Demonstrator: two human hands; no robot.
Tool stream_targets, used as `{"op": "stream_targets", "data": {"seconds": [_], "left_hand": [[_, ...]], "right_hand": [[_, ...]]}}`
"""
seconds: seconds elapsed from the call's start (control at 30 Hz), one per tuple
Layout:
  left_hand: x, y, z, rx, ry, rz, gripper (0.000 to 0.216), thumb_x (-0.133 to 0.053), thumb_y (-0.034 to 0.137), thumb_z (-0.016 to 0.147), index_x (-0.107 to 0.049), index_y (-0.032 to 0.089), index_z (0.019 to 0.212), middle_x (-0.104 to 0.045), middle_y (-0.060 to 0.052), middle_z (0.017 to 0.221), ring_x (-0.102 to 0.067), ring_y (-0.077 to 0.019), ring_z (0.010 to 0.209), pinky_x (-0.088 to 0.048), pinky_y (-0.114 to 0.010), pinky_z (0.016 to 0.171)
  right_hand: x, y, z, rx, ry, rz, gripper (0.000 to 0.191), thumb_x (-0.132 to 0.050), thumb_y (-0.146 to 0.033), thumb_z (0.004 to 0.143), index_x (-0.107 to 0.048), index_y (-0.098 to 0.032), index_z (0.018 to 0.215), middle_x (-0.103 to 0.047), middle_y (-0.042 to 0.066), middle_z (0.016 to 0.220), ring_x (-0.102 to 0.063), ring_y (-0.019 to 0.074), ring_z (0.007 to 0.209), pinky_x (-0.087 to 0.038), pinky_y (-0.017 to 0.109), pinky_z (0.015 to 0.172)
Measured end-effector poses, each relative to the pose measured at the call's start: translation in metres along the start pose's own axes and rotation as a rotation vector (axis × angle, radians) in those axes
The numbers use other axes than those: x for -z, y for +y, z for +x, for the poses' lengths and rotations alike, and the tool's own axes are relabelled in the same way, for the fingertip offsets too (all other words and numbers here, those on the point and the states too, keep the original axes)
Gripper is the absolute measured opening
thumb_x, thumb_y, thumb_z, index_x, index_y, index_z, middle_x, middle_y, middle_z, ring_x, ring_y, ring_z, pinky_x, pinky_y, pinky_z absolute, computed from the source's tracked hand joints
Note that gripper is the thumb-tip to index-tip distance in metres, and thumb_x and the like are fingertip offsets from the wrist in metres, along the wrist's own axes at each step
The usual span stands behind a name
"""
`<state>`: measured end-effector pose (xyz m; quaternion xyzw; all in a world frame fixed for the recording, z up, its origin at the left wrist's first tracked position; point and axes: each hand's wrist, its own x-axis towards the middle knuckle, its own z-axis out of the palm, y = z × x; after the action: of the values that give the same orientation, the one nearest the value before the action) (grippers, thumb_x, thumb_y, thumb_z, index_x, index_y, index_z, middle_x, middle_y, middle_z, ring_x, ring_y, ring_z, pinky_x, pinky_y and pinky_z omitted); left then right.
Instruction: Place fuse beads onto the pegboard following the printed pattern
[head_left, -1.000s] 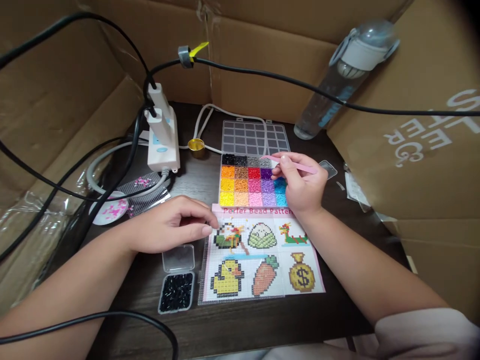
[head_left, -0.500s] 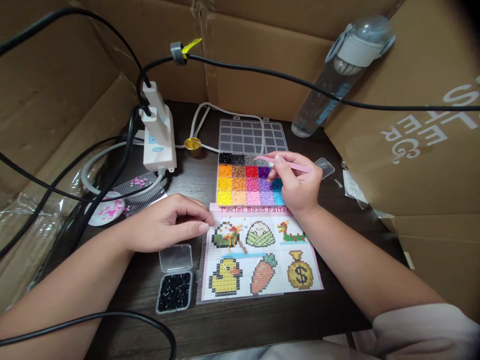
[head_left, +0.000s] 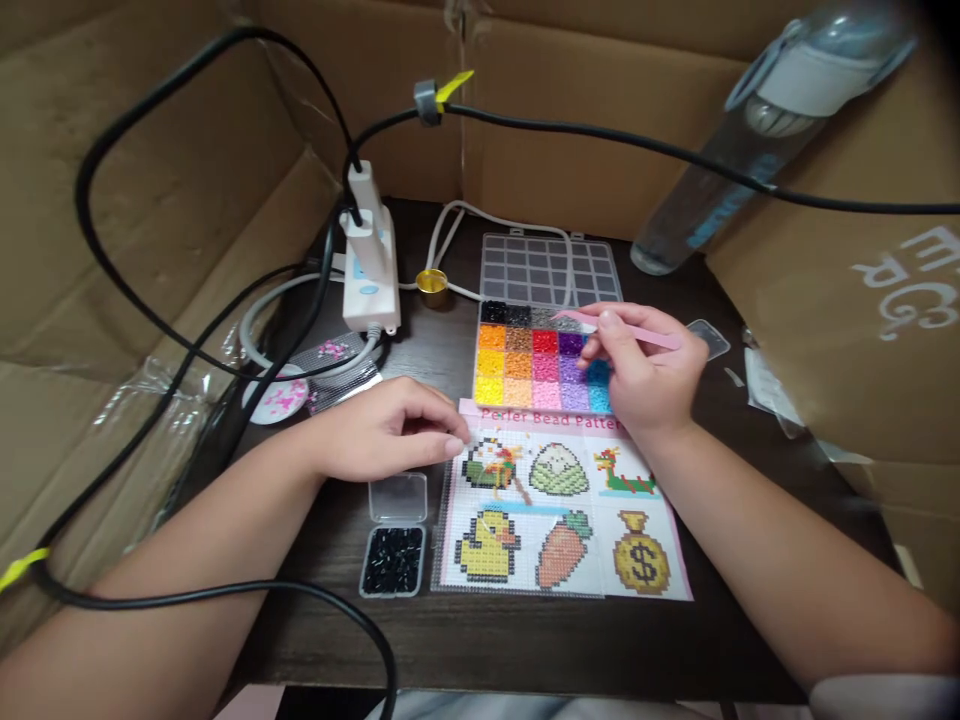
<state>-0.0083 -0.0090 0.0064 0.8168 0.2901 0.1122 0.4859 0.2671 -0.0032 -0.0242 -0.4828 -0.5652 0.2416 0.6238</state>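
Pink tweezers [head_left: 651, 339] are pinched in my right hand [head_left: 652, 380], their tips over the grey beads in the top row of a sectioned bead box [head_left: 475, 375]. My left hand [head_left: 382, 430] rests with bent fingers, thumb apart, at the upper left corner of the Perler bead pattern sheet [head_left: 679, 570]. A clear pegboard [head_left: 442, 560] lies over the sheet's left part, and loose coloured beads sit around the upper left picture. Below my left hand stands a small clear case [head_left: 363, 560] of black beads, its lid raised. Whether the tweezers grip a bead is too small to tell.
A white power strip [head_left: 371, 290] with black cables [head_left: 600, 130] stands at the back left. Nearby are a gold cup [head_left: 432, 288] and a white dish [head_left: 262, 400] with pink beads. A water bottle [head_left: 739, 170] leans at the back right. Cardboard walls [head_left: 555, 170] surround the table.
My view has swung left, so everything appears farther right. Both hands keep nearly the same places, with the tweezers still over the grey beads.
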Motion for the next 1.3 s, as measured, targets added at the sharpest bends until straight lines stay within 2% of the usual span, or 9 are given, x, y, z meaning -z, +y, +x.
{"op": "stream_targets", "data": {"seconds": [0.17, 0.47, 0.67, 0.87, 1.3], "left_hand": [[-0.0027, -0.0012, -0.0010, 0.033, -0.003, 0.004, 0.032, -0.061, 0.037, 0.091, -0.079, 0.012, 0.095, -0.079, -0.011, 0.091, -0.070, -0.0182, 0.077, -0.053, -0.025, 0.066], [-0.0028, -0.0009, -0.0007, -0.006, 0.032, -0.032, 0.026, -0.066, 0.038, 0.090, -0.078, 0.016, 0.093, -0.077, -0.005, 0.080, -0.068, -0.0163, 0.072, -0.052, -0.023, 0.065], [-0.0021, 0.0003, -0.0005, 0.007, 0.033, -0.031, 0.026, -0.067, 0.039, 0.090, -0.078, 0.016, 0.091, -0.077, -0.006, 0.082, -0.069, -0.0175, 0.075, -0.054, -0.024, 0.069], [-0.0011, 0.0015, -0.0003, 0.059, 0.015, -0.019, 0.026, -0.066, 0.037, 0.089, -0.079, 0.016, 0.097, -0.078, -0.005, 0.084, -0.066, -0.0148, 0.068, -0.050, -0.022, 0.061], [0.0000, -0.0010, 0.0005, 0.072, 0.013, -0.005, 0.028, -0.065, 0.037, 0.089, -0.080, 0.015, 0.100, -0.080, -0.008, 0.089, -0.072, -0.0195, 0.075, -0.055, -0.025, 0.063]], "right_hand": [[0.0001, 0.0023, -0.0023, -0.009, 0.009, 0.006, 0.018, -0.070, -0.036, 0.093, -0.077, -0.020, 0.090, -0.073, 0.003, 0.072, -0.064, 0.0139, 0.053, -0.056, 0.028, 0.048], [0.0007, 0.0032, -0.0018, -0.015, -0.002, -0.016, 0.019, -0.070, -0.037, 0.093, -0.076, -0.020, 0.090, -0.072, 0.002, 0.071, -0.065, 0.0140, 0.052, -0.057, 0.028, 0.047], [0.0010, 0.0030, -0.0015, -0.018, -0.008, 0.002, 0.018, -0.070, -0.037, 0.092, -0.076, -0.020, 0.090, -0.072, 0.002, 0.069, -0.066, 0.0142, 0.053, -0.057, 0.028, 0.048], [0.0001, 0.0001, 0.0002, 0.003, -0.022, -0.052, 0.019, -0.067, -0.037, 0.094, -0.074, -0.021, 0.090, -0.072, 0.001, 0.070, -0.066, 0.0137, 0.054, -0.059, 0.028, 0.051], [0.0000, 0.0011, 0.0009, -0.017, -0.032, 0.038, 0.014, -0.069, -0.033, 0.092, -0.076, -0.021, 0.090, -0.075, 0.001, 0.075, -0.065, 0.0119, 0.054, -0.060, 0.026, 0.051]]}}
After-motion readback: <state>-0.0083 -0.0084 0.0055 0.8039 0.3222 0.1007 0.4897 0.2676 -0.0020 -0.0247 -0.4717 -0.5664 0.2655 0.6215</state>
